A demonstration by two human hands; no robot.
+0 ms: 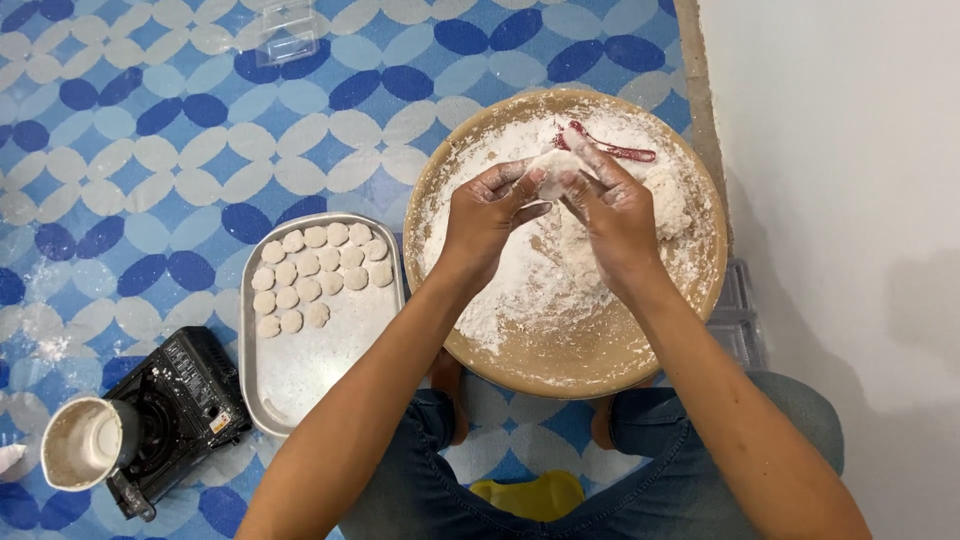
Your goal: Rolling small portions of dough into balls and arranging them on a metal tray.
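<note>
- Right now, from the head view, a small lump of dough [553, 172] sits between the two hands, up over the far half of the big round bowl [590, 372].
- The left hand [487, 215] is on the left side of the dough and the right hand [612, 208] is on its right side. Both are just as near: each one touches it.
- Both hands are pinched shut on the dough with their fingertips, and they meet in the middle.
- The dough looks white, soft and round, with no clear long side. Flour covers it and the fingers too.
- Under the hands, the bowl is full of loose flour [520, 285]. A red spoon [612, 149] lies in it, just past the dough.
- To the left, a metal tray [300, 385] on the floor holds rows of little flat dough rounds [318, 275], well apart from the hands.
- Farther left stand a small black stove [180, 405] and a cup [85, 443].
</note>
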